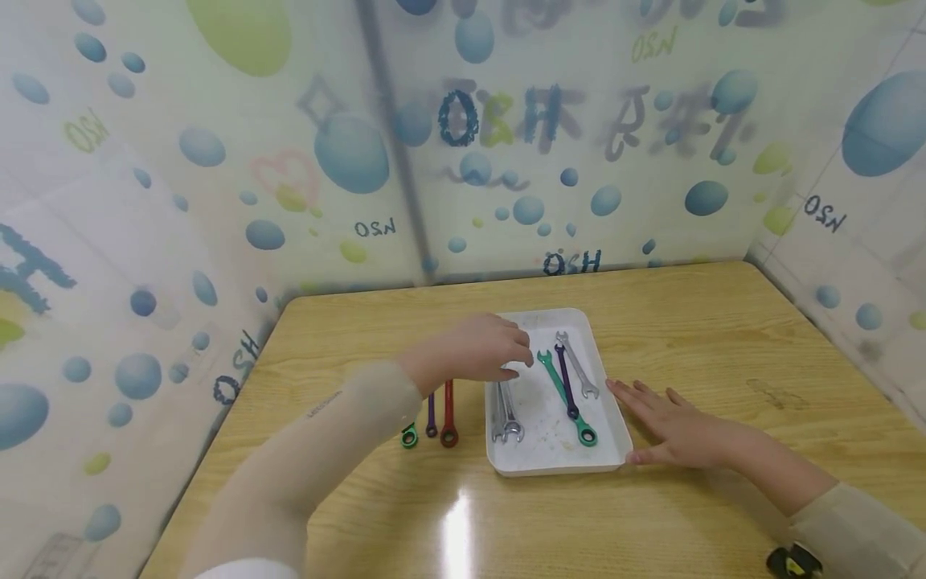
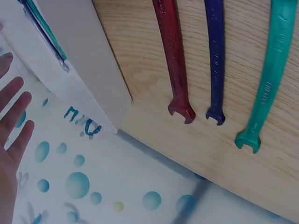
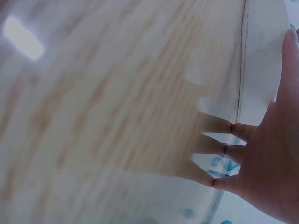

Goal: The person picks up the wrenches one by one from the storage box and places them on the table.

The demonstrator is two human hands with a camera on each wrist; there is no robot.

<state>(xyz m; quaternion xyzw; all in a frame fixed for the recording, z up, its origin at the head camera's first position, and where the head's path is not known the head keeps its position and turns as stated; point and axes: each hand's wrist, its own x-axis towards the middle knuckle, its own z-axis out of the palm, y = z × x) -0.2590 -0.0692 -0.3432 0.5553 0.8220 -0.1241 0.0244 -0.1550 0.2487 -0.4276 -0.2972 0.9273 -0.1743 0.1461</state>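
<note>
Right hand (image 1: 680, 433), empty, fingers spread, on the table (image 1: 376, 498) at the tray's (image 1: 538, 458) 4 o'clock; left hand (image 1: 483, 347), empty, fingers loosely extended, over its 10 o'clock; red wrench (image 1: 449, 410) outside at 9; silver wrenches (image 1: 509, 406) inside at 8; patterned sheeting (image 1: 615, 233) beyond at 12

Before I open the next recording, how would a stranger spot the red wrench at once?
On the wooden table, find the white tray. Left of it in the head view lies a row of three wrenches. Nearest the tray is the red wrench, the only red one.
</note>
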